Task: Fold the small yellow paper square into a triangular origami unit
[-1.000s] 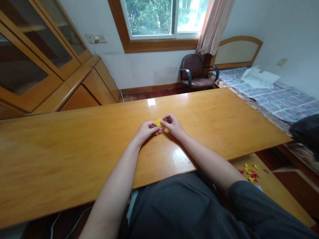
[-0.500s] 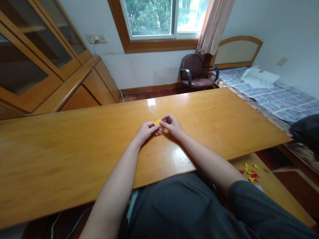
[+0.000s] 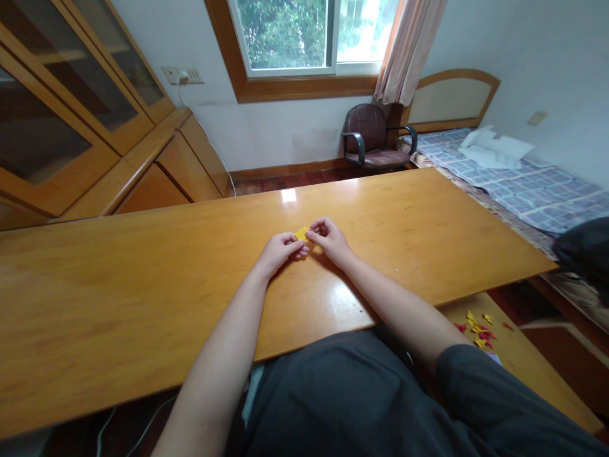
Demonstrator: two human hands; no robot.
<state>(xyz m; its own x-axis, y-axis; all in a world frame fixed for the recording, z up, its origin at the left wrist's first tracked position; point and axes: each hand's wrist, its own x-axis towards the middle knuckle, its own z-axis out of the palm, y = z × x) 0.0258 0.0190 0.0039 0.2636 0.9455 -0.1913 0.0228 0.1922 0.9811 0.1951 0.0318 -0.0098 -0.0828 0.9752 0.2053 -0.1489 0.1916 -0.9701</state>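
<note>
A small piece of yellow paper (image 3: 301, 233) is held between my two hands, just above the table. My left hand (image 3: 281, 249) is closed on its left and lower side, thumb on top. From the right, my right hand (image 3: 329, 238) pinches the paper's right edge between thumb and fingers. The fingers cover part of the paper, so its exact folds cannot be made out. Both hands are over the glossy wooden table (image 3: 190, 279).
Several small folded yellow and red paper pieces (image 3: 480, 329) lie on a lower wooden surface (image 3: 528, 374) at my right. Beyond the table stand a maroon armchair (image 3: 373, 136) and a bed (image 3: 514, 171). A glass-door cabinet (image 3: 118, 146) is at the left.
Almost nothing differs. Both hands keep hold of the yellow paper in nearly the same place, with only a slight shift of the fingers.
</note>
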